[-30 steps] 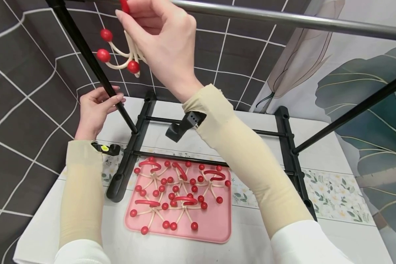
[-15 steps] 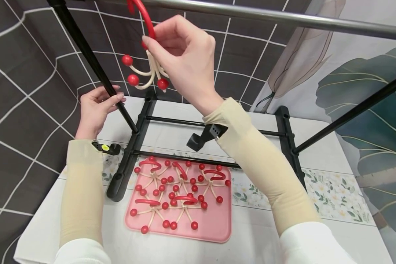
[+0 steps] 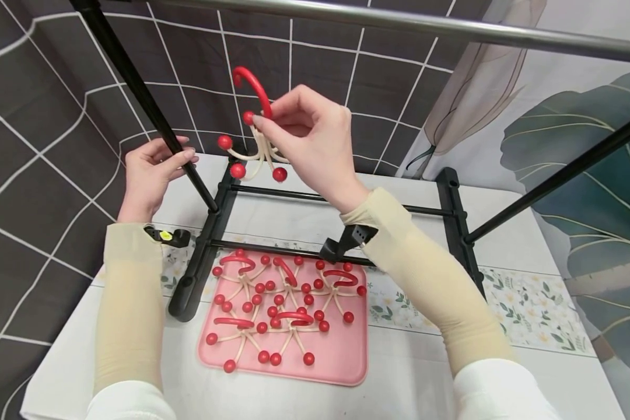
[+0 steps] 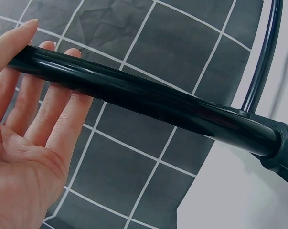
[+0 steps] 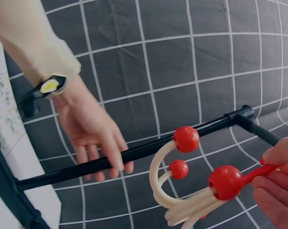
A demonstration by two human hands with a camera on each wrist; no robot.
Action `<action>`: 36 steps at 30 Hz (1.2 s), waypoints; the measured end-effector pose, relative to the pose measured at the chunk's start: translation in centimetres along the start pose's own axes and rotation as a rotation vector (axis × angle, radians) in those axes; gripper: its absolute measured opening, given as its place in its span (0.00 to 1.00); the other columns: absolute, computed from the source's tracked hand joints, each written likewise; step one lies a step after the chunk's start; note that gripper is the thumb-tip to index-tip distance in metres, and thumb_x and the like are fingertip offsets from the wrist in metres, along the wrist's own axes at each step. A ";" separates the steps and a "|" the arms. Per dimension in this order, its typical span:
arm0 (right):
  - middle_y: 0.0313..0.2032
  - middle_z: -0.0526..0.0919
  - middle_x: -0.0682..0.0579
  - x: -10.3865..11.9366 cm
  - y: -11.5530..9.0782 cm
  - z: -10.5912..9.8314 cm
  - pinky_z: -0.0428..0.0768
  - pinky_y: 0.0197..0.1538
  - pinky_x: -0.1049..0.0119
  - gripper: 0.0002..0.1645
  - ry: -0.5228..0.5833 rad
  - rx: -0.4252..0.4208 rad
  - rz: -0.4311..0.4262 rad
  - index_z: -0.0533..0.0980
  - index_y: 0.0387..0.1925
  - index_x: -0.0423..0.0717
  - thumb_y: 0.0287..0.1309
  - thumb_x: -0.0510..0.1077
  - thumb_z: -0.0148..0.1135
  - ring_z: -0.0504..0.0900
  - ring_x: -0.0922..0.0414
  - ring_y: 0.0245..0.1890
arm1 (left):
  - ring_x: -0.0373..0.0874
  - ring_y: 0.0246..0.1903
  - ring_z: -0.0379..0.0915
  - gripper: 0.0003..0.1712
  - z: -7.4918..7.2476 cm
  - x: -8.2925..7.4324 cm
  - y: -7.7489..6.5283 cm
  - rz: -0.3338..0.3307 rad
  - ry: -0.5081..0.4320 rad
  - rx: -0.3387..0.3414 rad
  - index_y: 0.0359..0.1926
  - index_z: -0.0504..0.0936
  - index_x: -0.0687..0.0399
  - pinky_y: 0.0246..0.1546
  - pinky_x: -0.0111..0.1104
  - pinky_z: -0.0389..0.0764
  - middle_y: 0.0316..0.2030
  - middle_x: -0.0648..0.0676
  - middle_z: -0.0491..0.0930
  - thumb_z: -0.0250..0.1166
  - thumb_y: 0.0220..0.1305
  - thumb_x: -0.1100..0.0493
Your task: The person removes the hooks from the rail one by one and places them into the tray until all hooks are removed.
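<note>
In the head view my right hand pinches the red stem of a multi-prong hook hanger. The hanger has a curved red hook on top and cream prongs tipped with red balls. It hangs in the air below the metal rail, apart from it. The right wrist view shows the red balls close up. My left hand holds the black upright pole of a rack, thumb on one side and fingers on the other. Several similar hangers lie on a pink tray.
A metal rail crosses the top of the rack. The rack's black base and crossbars stand on a white table behind the tray. A second black pole slants up at the right. Dark gridded cloth hangs behind.
My right hand has moved down and to the right, away from the rail, with the hanger in its fingers. The red hook has come fully into view. The left hand stays on the pole.
</note>
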State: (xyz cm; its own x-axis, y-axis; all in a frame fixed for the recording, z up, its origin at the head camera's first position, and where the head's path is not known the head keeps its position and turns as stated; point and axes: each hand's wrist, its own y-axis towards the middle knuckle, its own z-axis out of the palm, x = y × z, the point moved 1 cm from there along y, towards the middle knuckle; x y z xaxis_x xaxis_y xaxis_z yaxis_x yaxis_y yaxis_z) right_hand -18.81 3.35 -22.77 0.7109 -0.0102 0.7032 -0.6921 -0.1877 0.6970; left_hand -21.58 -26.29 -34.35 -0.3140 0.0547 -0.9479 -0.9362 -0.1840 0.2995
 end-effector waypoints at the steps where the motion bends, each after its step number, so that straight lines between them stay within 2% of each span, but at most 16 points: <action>1: 0.31 0.89 0.49 -0.1 -0.3 -0.2 0.87 0.41 0.61 0.09 -0.001 0.004 0.003 0.82 0.34 0.33 0.54 0.32 0.76 0.88 0.58 0.30 | 0.43 0.35 0.87 0.18 0.0 0.0 0.0 -0.001 -0.002 0.001 0.50 0.86 0.66 0.41 0.29 0.85 0.37 0.56 0.87 0.76 0.58 0.69; 7: 0.32 0.88 0.51 -0.5 -2.3 -1.5 0.87 0.41 0.60 0.09 -0.008 0.040 0.042 0.83 0.34 0.34 0.53 0.32 0.77 0.88 0.57 0.30 | 0.43 0.35 0.87 0.18 0.0 -0.1 -0.2 -0.012 0.024 -0.001 0.51 0.86 0.65 0.42 0.29 0.84 0.37 0.55 0.87 0.76 0.58 0.68; 15: 0.33 0.89 0.53 -0.3 -5.1 -3.9 0.87 0.42 0.58 0.09 -0.050 0.056 0.003 0.84 0.35 0.37 0.52 0.32 0.78 0.89 0.57 0.32 | 0.43 0.36 0.87 0.19 -0.1 0.0 -0.4 -0.012 0.035 0.006 0.51 0.86 0.65 0.44 0.30 0.84 0.37 0.55 0.87 0.76 0.59 0.67; 21: 0.36 0.89 0.50 0.2 -7.0 -6.8 0.87 0.41 0.57 0.11 -0.039 0.051 -0.026 0.84 0.38 0.35 0.52 0.28 0.76 0.89 0.52 0.34 | 0.43 0.35 0.87 0.17 -0.1 0.0 -0.2 -0.002 0.015 0.008 0.49 0.87 0.63 0.43 0.29 0.84 0.37 0.56 0.87 0.76 0.58 0.68; 28: 0.35 0.88 0.43 1.2 -10.1 -9.6 0.87 0.43 0.61 0.13 -0.055 0.018 0.033 0.84 0.35 0.35 0.47 0.22 0.74 0.88 0.52 0.34 | 0.43 0.35 0.87 0.20 -0.1 0.0 -0.1 -0.001 0.023 0.009 0.52 0.85 0.68 0.43 0.29 0.84 0.37 0.56 0.87 0.76 0.58 0.68; 32: 0.35 0.88 0.41 1.6 -11.6 -10.7 0.86 0.44 0.61 0.12 -0.010 0.018 0.057 0.83 0.33 0.32 0.46 0.20 0.74 0.88 0.51 0.36 | 0.44 0.35 0.87 0.20 -0.1 0.0 0.0 -0.004 0.008 0.006 0.52 0.85 0.69 0.42 0.28 0.84 0.37 0.56 0.87 0.76 0.58 0.68; 36: 0.34 0.88 0.41 2.0 -13.0 -11.5 0.86 0.45 0.61 0.09 0.080 0.023 0.062 0.82 0.32 0.28 0.47 0.23 0.75 0.88 0.50 0.36 | 0.44 0.34 0.87 0.19 0.0 0.0 0.0 0.000 -0.003 0.002 0.51 0.85 0.69 0.41 0.28 0.85 0.36 0.56 0.87 0.76 0.58 0.69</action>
State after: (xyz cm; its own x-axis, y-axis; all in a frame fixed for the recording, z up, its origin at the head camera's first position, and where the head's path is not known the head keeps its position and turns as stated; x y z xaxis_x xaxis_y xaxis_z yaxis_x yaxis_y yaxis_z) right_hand -9.79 17.07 -28.82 0.6542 0.0555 0.7543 -0.7306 -0.2116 0.6492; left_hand -21.56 -26.25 -34.38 -0.3142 0.0574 -0.9476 -0.9365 -0.1824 0.2995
